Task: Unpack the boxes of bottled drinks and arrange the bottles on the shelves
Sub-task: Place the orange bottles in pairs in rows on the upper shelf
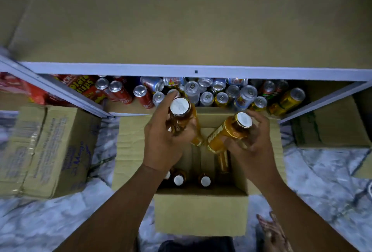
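An open cardboard box [201, 211] stands on the floor below me. My left hand [163, 143] grips an amber bottle [182, 114] with a white cap, held above the box's far side. Over the box's right side, my right hand [251, 145] grips a second orange-labelled bottle [229, 131], tilted to the left. Three white-capped bottles [205, 181] still stand inside the box near its front wall. Above everything runs the white-edged upper shelf [181, 69] with a bare tan board.
The lower shelf holds several upright cans [221, 92] and red snack packs [84, 86] at the left. A closed carton [46, 151] lies on the floor at the left, another carton [332, 123] at the right. My foot [275, 233] shows at the bottom right on marbled floor.
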Available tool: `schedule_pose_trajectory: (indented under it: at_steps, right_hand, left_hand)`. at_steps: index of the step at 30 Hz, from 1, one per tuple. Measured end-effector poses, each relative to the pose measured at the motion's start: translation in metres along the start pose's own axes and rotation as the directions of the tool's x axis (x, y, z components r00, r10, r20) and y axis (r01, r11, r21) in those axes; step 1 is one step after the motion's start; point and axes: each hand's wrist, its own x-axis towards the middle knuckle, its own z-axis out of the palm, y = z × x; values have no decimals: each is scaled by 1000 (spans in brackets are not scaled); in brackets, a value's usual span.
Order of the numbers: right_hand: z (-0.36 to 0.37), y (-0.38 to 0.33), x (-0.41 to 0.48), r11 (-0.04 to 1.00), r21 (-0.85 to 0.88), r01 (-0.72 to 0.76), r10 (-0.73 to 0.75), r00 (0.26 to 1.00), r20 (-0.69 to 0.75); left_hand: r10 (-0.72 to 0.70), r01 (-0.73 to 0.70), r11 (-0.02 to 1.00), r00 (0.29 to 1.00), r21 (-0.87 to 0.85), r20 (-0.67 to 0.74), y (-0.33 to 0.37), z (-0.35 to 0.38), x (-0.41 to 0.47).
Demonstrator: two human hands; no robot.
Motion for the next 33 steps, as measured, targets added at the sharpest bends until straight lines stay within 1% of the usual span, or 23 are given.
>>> schedule_pose_trajectory:
  at_steps: [5,7,10,13,16,19,23,26,29,33]
  right_hand:
    - [-25,-128,-23,997,37,64,-67,996,66]
    - [-36,-186,-36,994,48,95,-99,991,93]
    - [-56,-274,-59,989,56,136,-143,981,134]
    - [-77,-355,-85,985,45,167,-173,971,164]
    - [-95,-426,-110,977,27,214,-215,958,191]
    - [-108,-485,-137,961,10,277,-273,939,211]
    - [-119,-536,-166,934,18,358,-352,907,232]
    - [-126,-559,-174,902,24,431,-426,880,211]
    - [-132,-580,-170,868,33,496,-493,851,182]
    - [-139,-605,-146,845,-12,534,-525,834,172]
  left_hand:
    - [-46,44,990,999,-135,-17,116,-54,17]
    - [-61,61,990,998,-123,7,165,-81,19]
    - [-89,94,994,993,-64,82,240,-124,20]
    - [-64,70,997,987,-34,147,314,-169,15]
    - [-26,33,999,987,-39,160,381,-210,8]
    - [47,-44,999,986,-23,160,442,-242,-5]
    - [167,-165,986,976,-25,140,503,-271,-17]
    - [253,-249,966,964,-66,80,534,-282,-15]
    - [312,-309,948,949,-76,34,554,-287,-2]
    - [364,-363,932,930,-11,47,573,-289,24]
